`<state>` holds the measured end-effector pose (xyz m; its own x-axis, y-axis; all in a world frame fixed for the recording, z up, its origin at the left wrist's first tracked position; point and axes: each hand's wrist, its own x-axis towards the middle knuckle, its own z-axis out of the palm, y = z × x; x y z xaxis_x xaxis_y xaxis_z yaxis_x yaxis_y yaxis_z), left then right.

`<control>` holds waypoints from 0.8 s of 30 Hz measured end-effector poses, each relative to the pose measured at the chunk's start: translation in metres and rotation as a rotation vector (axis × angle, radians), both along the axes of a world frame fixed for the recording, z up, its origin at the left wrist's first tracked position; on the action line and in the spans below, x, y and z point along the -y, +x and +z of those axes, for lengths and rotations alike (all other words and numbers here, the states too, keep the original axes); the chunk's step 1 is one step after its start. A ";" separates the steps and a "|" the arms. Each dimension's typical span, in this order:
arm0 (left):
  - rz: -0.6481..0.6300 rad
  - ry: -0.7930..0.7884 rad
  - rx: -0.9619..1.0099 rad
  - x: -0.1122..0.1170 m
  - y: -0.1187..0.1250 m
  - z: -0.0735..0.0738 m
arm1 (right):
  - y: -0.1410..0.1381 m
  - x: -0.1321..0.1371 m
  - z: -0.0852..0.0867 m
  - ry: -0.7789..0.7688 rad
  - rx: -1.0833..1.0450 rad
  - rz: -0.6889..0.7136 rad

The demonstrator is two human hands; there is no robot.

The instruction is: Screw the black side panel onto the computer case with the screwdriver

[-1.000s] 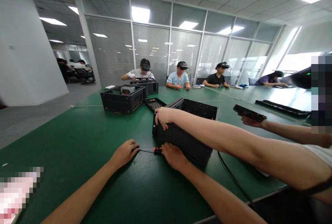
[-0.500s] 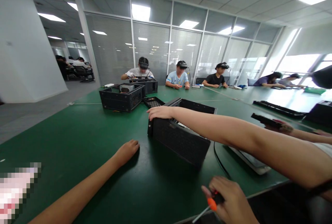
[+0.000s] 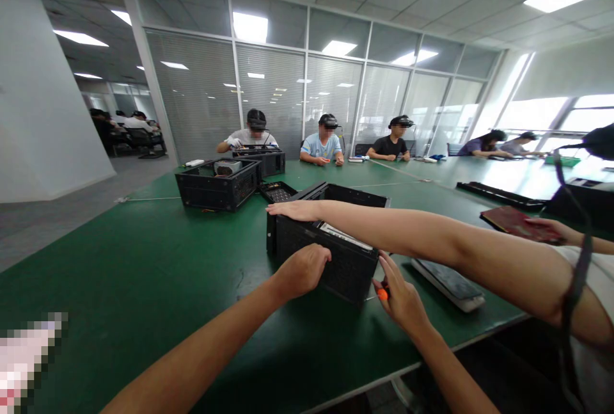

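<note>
A black open computer case (image 3: pixel 330 254) stands on the green table (image 3: pixel 144 260) in front of me. My left hand (image 3: pixel 303 269) is curled over the case's near top edge and grips it. Just right of the case, my right hand (image 3: pixel 400 294) is closed on a small orange-handled screwdriver (image 3: pixel 382 293), whose tip points at the case's right corner. A co-worker's arm (image 3: pixel 407 235) reaches in from the right, with a flat hand (image 3: pixel 293 210) lying on the case's far top edge.
A second black case (image 3: pixel 215 183) and a keypad-like panel (image 3: pixel 277 192) lie farther back. A flat grey panel (image 3: pixel 448 283) rests right of the case. The co-worker's other hand holds a dark flat object (image 3: pixel 515 222). Several people sit at the table's far end.
My left hand has left the tabletop and taken hold of the case's near edge. My right hand has carried the screwdriver up from the near table edge to the case's right corner.
</note>
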<state>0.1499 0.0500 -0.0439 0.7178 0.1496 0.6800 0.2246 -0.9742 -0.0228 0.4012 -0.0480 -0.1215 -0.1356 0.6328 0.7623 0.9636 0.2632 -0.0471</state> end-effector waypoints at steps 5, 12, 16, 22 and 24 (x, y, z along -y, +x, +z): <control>-0.048 0.075 0.158 -0.006 0.042 0.011 | 0.001 0.002 0.004 -0.022 0.080 -0.047; 0.145 -0.004 0.184 -0.016 0.067 0.013 | 0.010 -0.001 0.005 -0.061 0.060 0.011; 0.169 -0.011 0.227 -0.023 0.073 0.014 | 0.021 -0.016 0.009 -0.016 -0.068 -0.009; 0.169 -0.012 0.298 -0.022 0.070 0.013 | 0.048 -0.042 0.035 -0.043 -0.053 0.023; 0.140 -0.005 0.319 -0.019 0.054 0.013 | 0.057 -0.047 0.041 -0.040 -0.046 0.037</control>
<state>0.2044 0.0694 -0.0308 0.4412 0.2358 0.8659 0.3511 -0.9333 0.0753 0.4577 -0.0009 -0.0806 -0.1248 0.6583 0.7423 0.9498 0.2957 -0.1025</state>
